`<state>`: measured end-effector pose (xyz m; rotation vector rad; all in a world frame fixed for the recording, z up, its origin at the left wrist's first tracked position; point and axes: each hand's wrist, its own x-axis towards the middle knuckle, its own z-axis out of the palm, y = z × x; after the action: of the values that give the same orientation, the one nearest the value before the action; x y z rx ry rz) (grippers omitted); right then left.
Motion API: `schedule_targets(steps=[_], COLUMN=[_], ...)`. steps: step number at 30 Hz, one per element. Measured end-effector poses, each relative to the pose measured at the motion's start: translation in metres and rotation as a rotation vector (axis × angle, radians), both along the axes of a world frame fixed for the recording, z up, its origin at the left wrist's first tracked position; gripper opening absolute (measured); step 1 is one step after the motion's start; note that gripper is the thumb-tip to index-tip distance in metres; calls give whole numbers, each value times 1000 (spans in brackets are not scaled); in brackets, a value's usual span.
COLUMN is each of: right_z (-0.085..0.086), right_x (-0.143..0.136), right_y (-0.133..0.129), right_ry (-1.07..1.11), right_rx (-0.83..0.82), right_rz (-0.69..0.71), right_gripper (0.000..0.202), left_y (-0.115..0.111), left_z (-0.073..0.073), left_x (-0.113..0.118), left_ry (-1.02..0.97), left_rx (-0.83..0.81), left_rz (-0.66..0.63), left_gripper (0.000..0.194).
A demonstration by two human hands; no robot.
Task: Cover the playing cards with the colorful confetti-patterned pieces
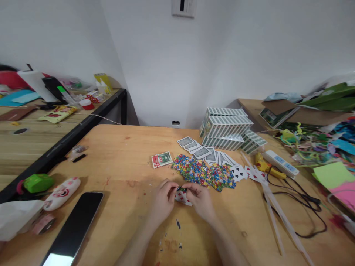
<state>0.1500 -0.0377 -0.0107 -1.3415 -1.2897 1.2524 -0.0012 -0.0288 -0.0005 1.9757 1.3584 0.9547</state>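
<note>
Near the middle of the wooden table, my left hand (164,198) and my right hand (200,199) face each other with fingers pinched. A small dark item (181,188) lies between their fingertips, too small to name. Just below it, a playing card with red diamonds (182,198) shows between the hands. Beyond them spreads a row of colourful patterned cards (203,173), and behind that are grey-backed cards (202,152). Cards with black clubs (239,171) and red hearts (253,173) lie to the right. A green and red card box (161,159) rests up and left of my hands.
Striped card boxes (227,127) are stacked at the back right. A yellow glue gun (269,166), a power strip (281,162), black cable and clear sticks lie on the right. On the left are a black phone (74,225), a white case (62,194) and a green object (38,183).
</note>
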Motion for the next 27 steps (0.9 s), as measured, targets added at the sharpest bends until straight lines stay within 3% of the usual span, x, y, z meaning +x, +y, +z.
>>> schedule_targets(steps=[10, 16, 19, 21, 27], right_z=[0, -1, -8, -11, -16], right_x=[4, 7, 7, 9, 11], right_y=[-1, 2, 5, 8, 13], right_ry=[8, 102, 116, 101, 71], right_rx=[5, -14, -54, -65, -81], right_rz=[40, -26, -48, -40, -62], right_gripper=[27, 11, 15, 19, 19], left_y=[2, 2, 4, 6, 16], left_z=[5, 2, -5, -8, -9], left_x=[-3, 1, 5, 7, 11], left_ry=[-49, -204, -306, -313, -414], left_rx=[-61, -113, -257, -378, -541], left_rz=[45, 91, 97, 32, 30], left_gripper=[12, 13, 16, 17, 20])
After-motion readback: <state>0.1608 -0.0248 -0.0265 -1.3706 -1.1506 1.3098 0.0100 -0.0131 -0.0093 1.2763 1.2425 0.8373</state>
